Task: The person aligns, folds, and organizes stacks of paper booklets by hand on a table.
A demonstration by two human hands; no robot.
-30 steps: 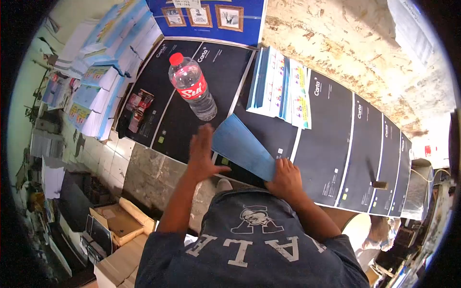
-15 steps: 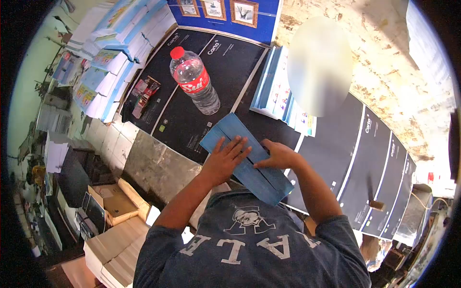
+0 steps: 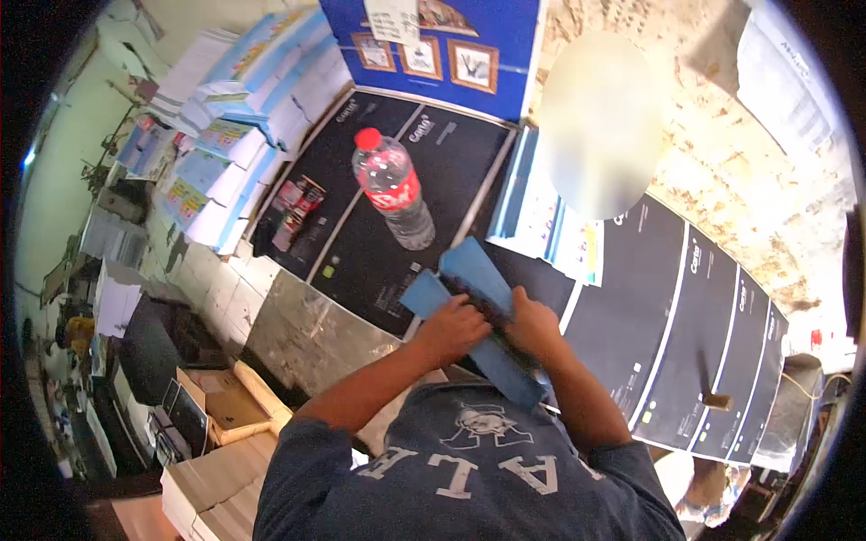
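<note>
Two blue strips are on the near side of the counter [image 3: 613, 320], with a dark gap between them. The left blue strip [image 3: 421, 293] is under the left hand [image 3: 458, 326], and that grip looks closed over its inner edge. The right blue strip [image 3: 473, 266] is by the right hand [image 3: 536, 326]; its fingers are bent, but I cannot tell how tight that grip is. If one hand pulls harder, a strip could bend or rip. The low ends are close to the counter's edge, so a loose grip could let them slip off. The bottle [image 3: 393, 191] is near the top ends; a bump could tip it and wet the paper pile [image 3: 530, 219].

The strips look flat, long and thin, like paper. The bottle is clear, round plastic with a red cap. The counter top is black with white lines.
</note>
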